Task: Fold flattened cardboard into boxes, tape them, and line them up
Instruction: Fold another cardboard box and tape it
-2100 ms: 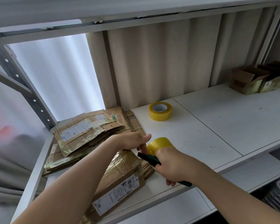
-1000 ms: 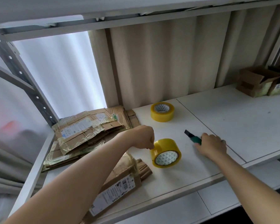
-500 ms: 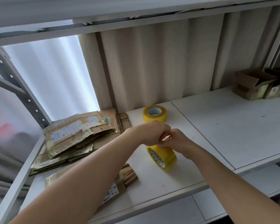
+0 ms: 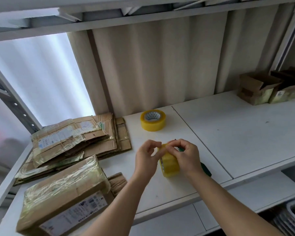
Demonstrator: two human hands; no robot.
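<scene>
half a second ago the two hands met knuckle to knuckle over the tape roll (image 4: 170, 163); now they sit a little apart, and the green cutter (image 4: 205, 167), hidden then, shows again behind the right hand (image 4: 188, 158), lying on the tabletop (image 4: 245, 133).

the surface is a white shelf-like tabletop with a seam running past the right hand's far side, a pale ribbed wall beyond it and a lower white shelf (image 4: 245, 196) nearer the person. a second tape roll (image 4: 152, 120) lies flat beyond the hands. left of the left hand (image 4: 147, 158) lies a stack of flattened cardboard (image 4: 78, 142), and nearer the person a taped box (image 4: 63, 193). far to the right stand two open boxes (image 4: 257, 90).

both hands hold the tape roll upright on its edge: the right hand's fingers curl over its top and far side, the left hand's thumb and fingers pinch at its upper rim.
</scene>
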